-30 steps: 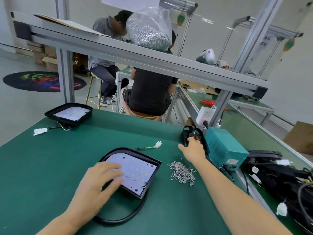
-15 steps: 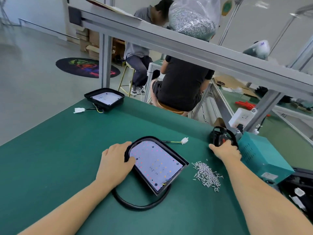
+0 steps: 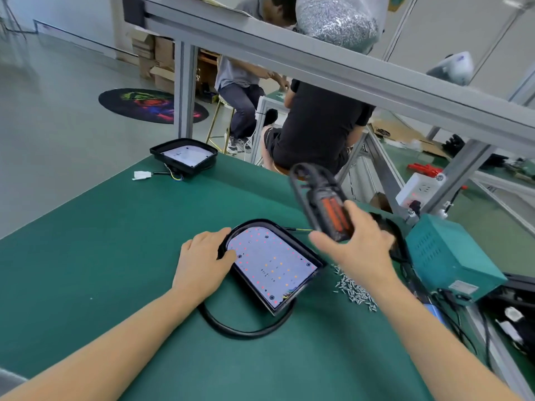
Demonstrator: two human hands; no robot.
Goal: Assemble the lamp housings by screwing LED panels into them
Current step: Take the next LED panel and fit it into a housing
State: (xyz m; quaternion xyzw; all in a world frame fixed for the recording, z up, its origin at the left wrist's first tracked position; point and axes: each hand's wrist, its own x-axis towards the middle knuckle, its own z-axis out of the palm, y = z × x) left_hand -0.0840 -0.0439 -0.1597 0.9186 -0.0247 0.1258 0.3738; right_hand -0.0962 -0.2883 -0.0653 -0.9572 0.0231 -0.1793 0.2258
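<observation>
Head view looked down on a green counter (image 3: 86, 270). Near its middle lay a black lamp housing (image 3: 317, 263) with an LED panel (image 3: 270, 266) seated inside it — white, dotted with small red and orange points. The left hand (image 3: 201, 263) gripped the housing at its rounded left edge, thumb hooked over the rim onto the panel and the fingers curled along the outside. A thick black cable (image 3: 246, 331) looped out from under the housing toward the person.

The right hand (image 3: 359, 244) was raised above the counter, just right of the housing, and clasped a black electric screwdriver (image 3: 321, 204) with an orange section in its body; the tool tilted up and away to the left, blurred. Just right of the housing a small heap of screws (image 3: 354, 289) lay loose on the counter, and beyond that stood a teal power box (image 3: 451, 256).

A second housing (image 3: 185, 154) with its own panel sat at the far left corner of the counter, a white connector (image 3: 142, 175) on a wire beside it. On the overhead rail rested a clear bag of screws (image 3: 337, 21). Two people sat beyond the counter.
</observation>
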